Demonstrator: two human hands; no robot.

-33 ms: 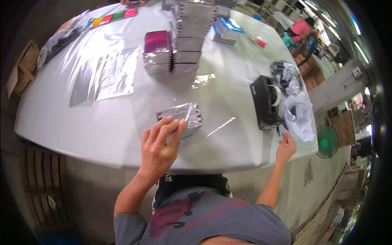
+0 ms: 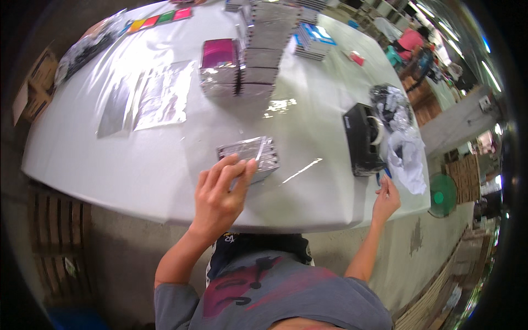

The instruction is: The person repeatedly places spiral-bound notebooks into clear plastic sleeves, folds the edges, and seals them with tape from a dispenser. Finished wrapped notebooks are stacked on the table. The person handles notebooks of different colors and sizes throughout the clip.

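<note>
A small bundle of spiral notebooks (image 2: 258, 151) wrapped in clear film lies near the table's front edge. My left hand (image 2: 223, 190) is closed at its near left side, fingertips and thumb pressed together on the film. Off to the right, the closed fingertips of my right hand (image 2: 387, 199) meet a small blue object (image 2: 385, 174), whose kind I cannot make out. It sits at the near end of a black tape dispenser (image 2: 360, 140) that carries a roll of clear tape.
Wrapped notebook stacks (image 2: 261, 60) stand mid-table, one with a magenta cover (image 2: 219, 53). Clear plastic sleeves (image 2: 162, 99) lie at the left. Crumpled plastic bags (image 2: 406, 165) flank the dispenser. Blue-covered notebooks (image 2: 314, 41) are farther back. Behind, a person in pink (image 2: 410, 43) sits.
The whole view has shifted slightly, so the table appears a little farther right. Both hands keep nearly the same places, the right one still at the blue object.
</note>
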